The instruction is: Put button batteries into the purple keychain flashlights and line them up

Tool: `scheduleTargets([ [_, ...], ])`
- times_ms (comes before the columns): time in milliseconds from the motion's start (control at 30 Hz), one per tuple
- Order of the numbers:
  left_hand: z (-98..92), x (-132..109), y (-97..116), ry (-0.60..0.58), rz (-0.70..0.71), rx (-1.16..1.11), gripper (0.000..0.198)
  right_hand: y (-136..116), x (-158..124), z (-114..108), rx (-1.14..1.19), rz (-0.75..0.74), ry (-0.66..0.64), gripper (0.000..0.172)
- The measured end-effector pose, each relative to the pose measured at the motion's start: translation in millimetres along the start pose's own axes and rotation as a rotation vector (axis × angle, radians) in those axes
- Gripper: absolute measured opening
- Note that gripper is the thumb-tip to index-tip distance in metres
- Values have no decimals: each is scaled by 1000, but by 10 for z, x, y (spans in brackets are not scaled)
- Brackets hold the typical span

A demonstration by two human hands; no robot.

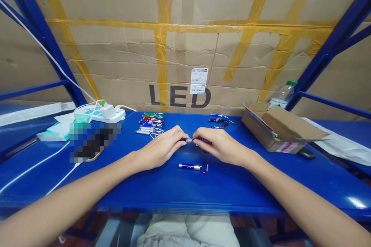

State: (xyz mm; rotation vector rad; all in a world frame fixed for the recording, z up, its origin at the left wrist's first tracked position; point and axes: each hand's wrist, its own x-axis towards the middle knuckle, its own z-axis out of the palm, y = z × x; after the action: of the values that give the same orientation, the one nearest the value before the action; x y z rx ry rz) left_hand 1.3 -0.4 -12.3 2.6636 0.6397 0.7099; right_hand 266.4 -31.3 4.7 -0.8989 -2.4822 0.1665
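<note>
The small keychain flashlight (189,139) sits pinched between both hands just above the middle of the blue shelf top (162,185), only its silvery tip showing between the fingertips. The left hand (162,147) closes thumb and forefinger on one end; the right hand (218,144) grips the other end, its fingers curled over the rest of the body, so the colour and clip are mostly hidden.

The part is tiny and held by fingertips alone: a slip during a twist or pull would likely drop it, and a round body could roll toward the near edge and off into the lap. A loose piece would be hard to find.

Just below the hands lies a purple keychain flashlight (193,166) with its carabiner, easy to knock with a wrist. Toward the back edge sits a row of coloured flashlights (150,122) on the left and a few dark ones (222,120) on the right. An open cardboard box (282,129) crowds the right side; a power strip (100,112) and white cable (34,166) hem the left. The near middle offers the most free room.
</note>
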Motion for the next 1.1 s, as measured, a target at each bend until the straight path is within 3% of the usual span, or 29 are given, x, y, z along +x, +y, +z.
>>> scheduleTargets([
  [167,2,3,28,8,-86,-28,30,-12,2,35,-61,-85,14,23],
  [400,18,64,38,-60,-262,-358,42,-24,-10,51,-413,-170,-17,37],
  [467,22,65,35,-35,-247,-347,42,-27,-7,48,-336,-157,-2,35],
  [633,30,12,11,49,-87,-81,30,-50,16,87,123,11,37,25],
  [800,24,-32,-39,112,89,103,32,-101,47,120,366,169,54,29],
  [967,-2,-15,11,152,97,112,36,-116,52,119,303,121,110,26],
  [1100,-10,36,61,73,-112,-147,39,-47,23,119,79,-38,104,22],
])
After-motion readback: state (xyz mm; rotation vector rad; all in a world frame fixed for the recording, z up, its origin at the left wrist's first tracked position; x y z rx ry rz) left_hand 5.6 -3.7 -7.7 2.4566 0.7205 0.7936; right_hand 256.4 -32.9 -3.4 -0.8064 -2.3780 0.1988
